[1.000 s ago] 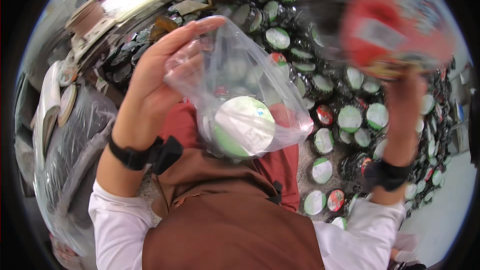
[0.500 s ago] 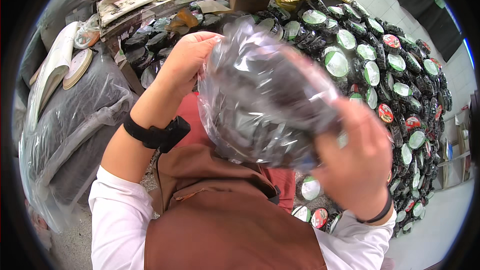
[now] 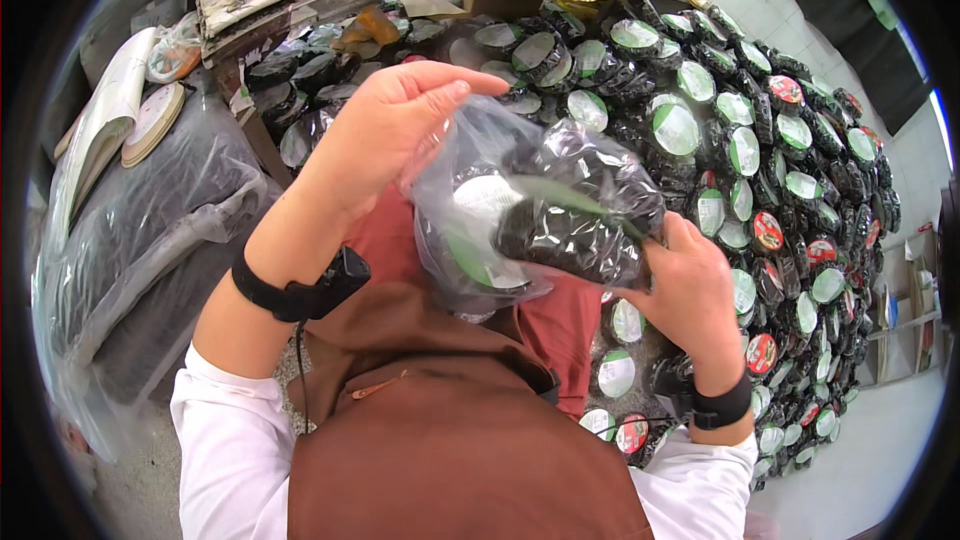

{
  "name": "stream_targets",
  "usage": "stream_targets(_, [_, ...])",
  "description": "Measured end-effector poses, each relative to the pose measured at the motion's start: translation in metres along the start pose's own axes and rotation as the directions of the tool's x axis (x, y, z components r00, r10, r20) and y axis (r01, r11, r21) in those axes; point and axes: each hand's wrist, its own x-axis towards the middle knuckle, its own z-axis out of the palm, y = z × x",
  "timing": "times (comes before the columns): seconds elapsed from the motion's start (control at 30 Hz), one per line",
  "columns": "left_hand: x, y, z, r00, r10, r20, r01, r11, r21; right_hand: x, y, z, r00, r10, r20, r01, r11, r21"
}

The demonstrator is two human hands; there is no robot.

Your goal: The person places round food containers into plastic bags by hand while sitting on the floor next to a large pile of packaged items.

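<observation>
The left hand (image 3: 385, 130) is raised at the upper centre, fingers bent and pinching. The right hand (image 3: 690, 285) is at centre right, fingers curled closed in a grip.

The floor (image 3: 880, 460) carries a wide heap of black bagged coils (image 3: 790, 190) with green or red round labels; left of the heap lie grey plastic sacks (image 3: 150, 230).

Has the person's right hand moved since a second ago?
Yes. The right hand has come down from high against the pile of round packs and now grips the clear plastic bag near the brown apron.
</observation>
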Motion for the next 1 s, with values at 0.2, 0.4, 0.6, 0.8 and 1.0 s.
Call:
stream_targets(0.2, [0.003, 0.009, 0.017, 0.998, 0.061, -0.011, -0.056, 0.97, 0.238, -0.002, -0.011, -0.059, 0.985, -0.174, 0.01, 0.169, 0.968, 0.185])
stream_targets(0.4, [-0.011, 0.016, 0.055, 0.878, 0.188, 0.441, -0.471, 0.507, 0.722, 0.051, -0.006, 0.011, 0.898, -0.436, 0.067, 0.311, 0.734, 0.604])
stream_targets(0.6, [-0.05, 0.007, 0.032, 0.955, -0.086, 0.285, -0.239, 0.35, 0.906, -0.003, 0.031, 0.109, 0.835, 0.111, 0.539, -0.506, -0.231, 0.831])
stream_targets(0.8, [-0.087, -0.051, 0.058, 0.932, -0.093, 0.351, -0.273, 0.456, 0.847, -0.03, 0.022, 0.126, 0.819, 0.39, 0.42, -0.282, -0.364, 0.888])
stream_targets(1.0, [-0.081, -0.015, 0.093, 0.894, -0.228, 0.386, 0.197, 0.973, 0.119, -0.024, 0.018, 0.088, 0.783, 0.574, 0.239, -0.237, -0.081, 0.968])
